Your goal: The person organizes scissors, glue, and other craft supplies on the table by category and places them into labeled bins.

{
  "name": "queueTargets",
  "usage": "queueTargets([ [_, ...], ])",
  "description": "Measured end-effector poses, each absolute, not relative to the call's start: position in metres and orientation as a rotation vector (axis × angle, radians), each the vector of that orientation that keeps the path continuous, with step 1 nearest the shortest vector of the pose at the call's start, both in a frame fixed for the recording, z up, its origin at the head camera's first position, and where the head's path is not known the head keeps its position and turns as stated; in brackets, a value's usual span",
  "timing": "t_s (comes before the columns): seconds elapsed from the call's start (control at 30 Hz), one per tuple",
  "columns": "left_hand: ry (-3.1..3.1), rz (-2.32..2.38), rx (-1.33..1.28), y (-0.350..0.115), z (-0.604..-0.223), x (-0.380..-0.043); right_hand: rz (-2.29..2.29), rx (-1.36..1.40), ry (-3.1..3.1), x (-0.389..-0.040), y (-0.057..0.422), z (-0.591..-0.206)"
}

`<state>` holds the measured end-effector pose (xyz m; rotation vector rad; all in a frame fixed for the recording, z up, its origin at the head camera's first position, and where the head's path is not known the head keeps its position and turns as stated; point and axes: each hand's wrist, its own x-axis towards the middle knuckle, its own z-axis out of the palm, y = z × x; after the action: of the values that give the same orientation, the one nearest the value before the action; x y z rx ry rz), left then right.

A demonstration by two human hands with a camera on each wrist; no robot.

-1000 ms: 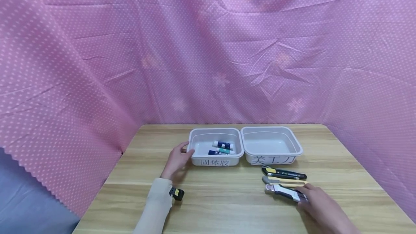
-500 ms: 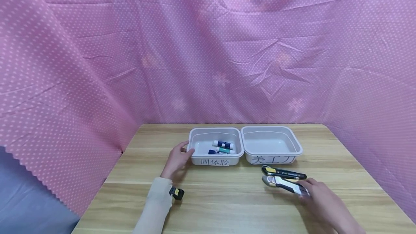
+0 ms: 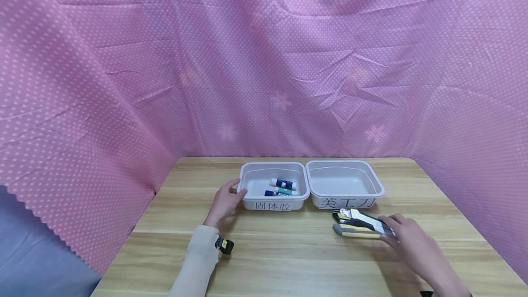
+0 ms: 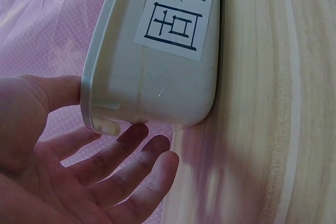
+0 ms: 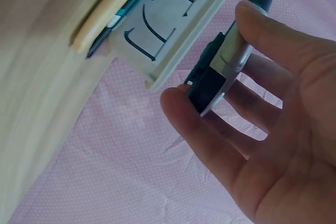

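Note:
At the front right of the table, my right hand (image 3: 414, 244) grips a white-and-black utility knife (image 3: 365, 220) between thumb and fingers by its rear end, as the right wrist view (image 5: 226, 69) confirms. The knife is lifted and overlaps two others in the head view: a yellow utility knife (image 3: 355, 232) and a black one (image 3: 337, 217), both lying on the table. My left hand (image 3: 224, 203) rests at the left end of a white box (image 3: 251, 204), thumb (image 4: 65, 92) at the rim and loosely extended fingers (image 4: 142, 182) beside the end wall.
Inside that left box lie three glue sticks (image 3: 283, 184). A second white box (image 3: 344, 195) with a paper label adjoins it on the right, with nothing inside. Both stand on the wooden table (image 3: 288, 255), and pink dotted cloth (image 3: 264, 81) hangs around it.
My right hand has lifted the white-and-black knife off the table and moved it toward the right box, over the other two knives. My left hand has stayed at the left box.

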<state>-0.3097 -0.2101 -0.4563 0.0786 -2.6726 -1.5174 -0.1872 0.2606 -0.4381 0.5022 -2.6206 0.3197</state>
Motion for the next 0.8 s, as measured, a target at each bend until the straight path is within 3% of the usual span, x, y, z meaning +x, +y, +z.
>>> queueTargets([
  [0.4,-2.661,-1.492,0.045,-0.213,-0.46,-0.313,0.318,0.532,-2.572,-0.202,0.259,-0.411],
  [0.8,-2.684,-1.495,0.066,-0.212,-0.459,-0.312,0.295,0.523,-2.641,-0.242,0.271,-0.385],
])
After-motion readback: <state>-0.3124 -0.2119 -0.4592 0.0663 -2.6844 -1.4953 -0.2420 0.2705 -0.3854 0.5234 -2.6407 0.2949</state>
